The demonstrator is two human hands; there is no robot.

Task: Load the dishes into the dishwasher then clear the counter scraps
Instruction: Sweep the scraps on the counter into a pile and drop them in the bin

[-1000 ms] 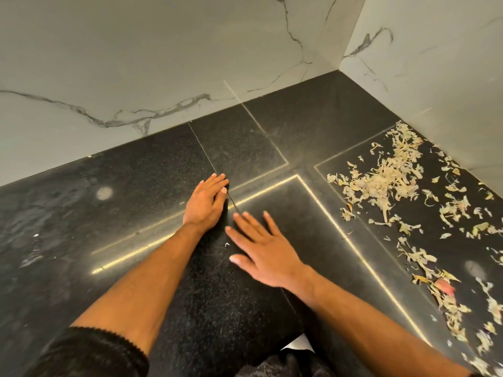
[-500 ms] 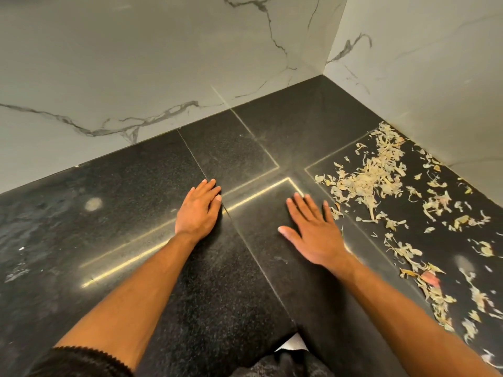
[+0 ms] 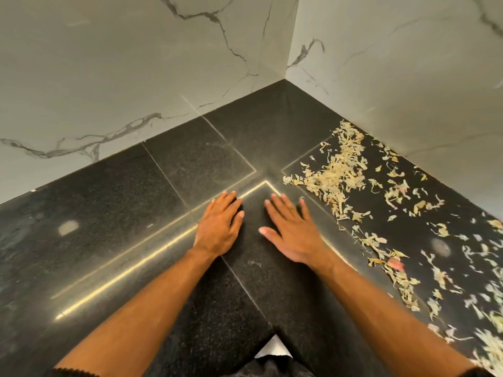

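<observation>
Right hand (image 3: 292, 231) nearer left hand (image 3: 219, 227) again, fingers (image 3: 281, 204) spread flat, scraps (image 3: 337, 172) just right.

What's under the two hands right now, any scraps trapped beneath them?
Both the left hand and right hand lie flat on bare black counter. The scraps lie apart, to the right. Anything directly beneath the palms is covered.

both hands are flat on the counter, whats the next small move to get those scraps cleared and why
Probably slide the right hand rightward into the near edge of the scraps and begin sweeping them into one pile. Both it and the left hand lie open on bare black counter, holding nothing, while the peelings are scattered only on the right side, toward the wall corner.
</observation>
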